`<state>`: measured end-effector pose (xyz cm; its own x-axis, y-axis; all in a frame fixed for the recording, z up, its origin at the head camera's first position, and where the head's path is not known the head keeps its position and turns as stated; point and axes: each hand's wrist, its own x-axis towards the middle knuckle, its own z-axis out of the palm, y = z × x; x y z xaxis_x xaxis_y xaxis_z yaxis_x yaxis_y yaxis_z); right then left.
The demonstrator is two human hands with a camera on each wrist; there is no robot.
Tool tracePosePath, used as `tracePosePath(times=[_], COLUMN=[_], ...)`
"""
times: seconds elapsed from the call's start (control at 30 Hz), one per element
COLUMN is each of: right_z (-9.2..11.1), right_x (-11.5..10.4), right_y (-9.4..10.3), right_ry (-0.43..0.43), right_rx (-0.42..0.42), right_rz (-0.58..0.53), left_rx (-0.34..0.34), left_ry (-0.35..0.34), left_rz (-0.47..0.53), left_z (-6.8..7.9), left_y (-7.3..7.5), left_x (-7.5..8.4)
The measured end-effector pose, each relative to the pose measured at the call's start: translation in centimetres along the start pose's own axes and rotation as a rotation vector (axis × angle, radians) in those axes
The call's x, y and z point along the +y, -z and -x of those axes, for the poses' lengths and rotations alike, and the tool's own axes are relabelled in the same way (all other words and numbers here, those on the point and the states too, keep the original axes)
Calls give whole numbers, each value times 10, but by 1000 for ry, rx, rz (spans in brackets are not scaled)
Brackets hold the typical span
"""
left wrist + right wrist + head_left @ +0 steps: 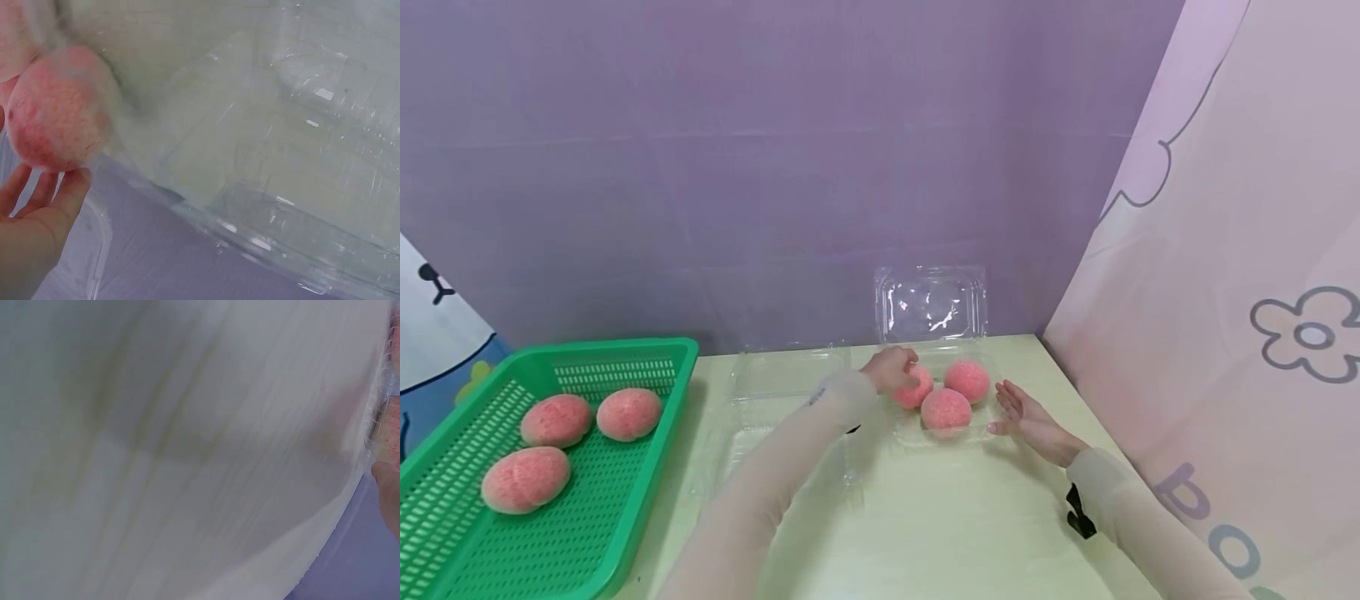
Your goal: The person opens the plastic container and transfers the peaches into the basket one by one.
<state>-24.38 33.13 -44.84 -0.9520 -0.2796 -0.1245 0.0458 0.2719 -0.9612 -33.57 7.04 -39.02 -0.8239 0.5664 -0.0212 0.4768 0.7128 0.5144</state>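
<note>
My left hand (891, 371) grips a pink, fuzzy peach (916, 390) at the left side of a clear plastic clamshell box (917, 435). Its fingertips touch the underside of that peach (59, 112) in the left wrist view, and the thumb is mostly out of frame. Two more peaches, one at the back right (967, 381) and one in front (946, 412), sit in the same box. The box's lid (931, 307) stands raised behind them. My right hand (1033, 423) is beside the box's right side, fingers extended, holding nothing.
Left of the box lies another clear clamshell box (790, 375), lid open, partly behind my left arm. A green plastic basket (658, 487) at the far left holds three peaches (556, 421). A purple curtain (775, 183) backs the pale table (940, 525), with a patterned curtain (1225, 292) on the right.
</note>
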Motion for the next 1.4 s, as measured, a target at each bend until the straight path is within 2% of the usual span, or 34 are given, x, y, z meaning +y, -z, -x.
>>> tracePosePath(times=[0.23, 0.47, 0.7, 0.93, 1.17, 1.4], right_z=[-1, -2, -1, 0, -1, 0], right_x=[2, 3, 2, 2, 2, 1], right_y=[0, 1, 1, 1, 2, 1], right_ry=[-13, -10, -8, 1, -5, -5], right_rx=[14, 13, 9, 6, 16, 17], right_rz=[4, 19, -3, -5, 12, 11], left_rx=[-41, -70, -44, -29, -53, -27], left_ry=[47, 29, -32, -40, -14, -32], left_rz=[-62, -197, -306, -334, -282, -308], left_z=[-1, -1, -8, -13, -16, -17], left_y=[-9, -12, -21, -27, -31, -35], left_x=[2, 2, -9, -13, -11, -12])
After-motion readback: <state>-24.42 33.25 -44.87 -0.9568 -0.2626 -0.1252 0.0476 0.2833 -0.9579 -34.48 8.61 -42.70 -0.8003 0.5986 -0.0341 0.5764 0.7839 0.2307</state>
